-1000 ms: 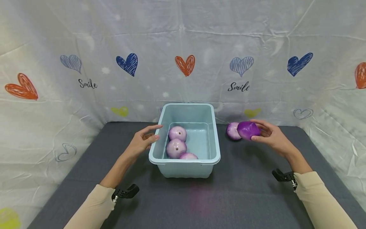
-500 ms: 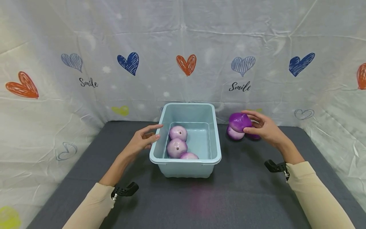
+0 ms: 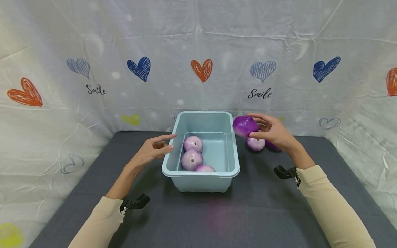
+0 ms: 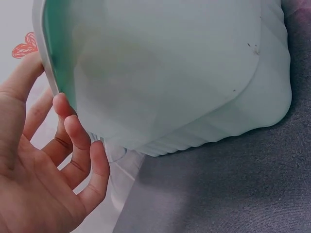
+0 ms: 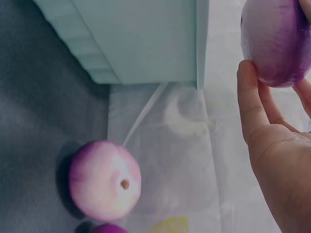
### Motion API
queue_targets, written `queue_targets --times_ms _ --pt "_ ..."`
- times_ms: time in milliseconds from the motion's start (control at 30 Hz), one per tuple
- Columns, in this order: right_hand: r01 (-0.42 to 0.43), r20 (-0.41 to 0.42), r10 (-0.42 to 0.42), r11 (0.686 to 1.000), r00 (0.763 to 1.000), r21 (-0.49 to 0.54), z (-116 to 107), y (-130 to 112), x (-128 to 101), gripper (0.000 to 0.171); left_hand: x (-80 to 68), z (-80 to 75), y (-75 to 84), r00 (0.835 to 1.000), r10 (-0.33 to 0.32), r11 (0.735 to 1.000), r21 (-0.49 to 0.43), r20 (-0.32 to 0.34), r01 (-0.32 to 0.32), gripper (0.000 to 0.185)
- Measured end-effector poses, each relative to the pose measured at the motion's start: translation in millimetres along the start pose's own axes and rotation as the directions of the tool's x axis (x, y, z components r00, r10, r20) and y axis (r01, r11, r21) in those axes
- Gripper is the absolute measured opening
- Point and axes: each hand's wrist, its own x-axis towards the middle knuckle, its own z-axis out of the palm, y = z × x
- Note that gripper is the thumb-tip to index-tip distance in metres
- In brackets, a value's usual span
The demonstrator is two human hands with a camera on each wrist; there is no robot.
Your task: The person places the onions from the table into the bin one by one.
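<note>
Nearest the camera, two cream sleeves (image 3: 335,210) come in from the bottom corners over the dark grey counter (image 3: 198,220), each wrist carrying a small black clip.

Further in, a pale blue tub (image 3: 201,179) stands on the middle of the counter. Three pale purple onions lie inside it along its left wall: one nearest the front wall (image 3: 204,168), one in the middle (image 3: 191,160) and one behind that (image 3: 192,143); they look to be touching one another in a row.

The left hand (image 3: 154,151) is at the tub's left side, near its far corner. Its grip is apart: the fingers are relaxed and only slightly bent, holding nothing. In the left wrist view the fingertips (image 4: 73,128) lie right at the tub's rim and outer wall, though real contact cannot be told for sure.

On the other side, the right hand (image 3: 273,132) is raised beside the tub's far right corner, its grip clamped on a deep purple onion (image 3: 245,126), with fingers over the top and thumb beneath. This onion is in the air, just outside the tub's rim and level with it.

Beyond and below that hand, a paler onion (image 3: 255,144) rests on the counter, and another dark one (image 3: 272,146) lies just beside it, mostly hidden by the hand.

At the back hangs a white cloth (image 3: 198,62) printed with hearts and the word "Smile".
</note>
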Motion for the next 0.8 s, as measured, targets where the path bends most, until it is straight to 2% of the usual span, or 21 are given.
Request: queue_targets --times_ms 267,467,800 --pt "0.021 0.058 -0.024 0.999 0.998 0.044 16.8 -2.1 15.3 0.065 -0.7 0.7 2.0 1.000 -0.008 1.000 0.010 -0.009 0.008 0.051" --pt "0.032 0.100 -0.035 0.999 0.994 0.034 30.9 -5.8 26.6 0.067 -0.3 0.1 1.4 1.000 -0.012 0.999 0.031 -0.012 0.013 0.052" --pt "0.043 0.146 -0.050 0.998 0.988 0.048 44.2 -5.7 33.4 0.068 -0.7 1.1 0.6 1.000 -0.010 1.000 0.023 -0.015 0.010 0.051"
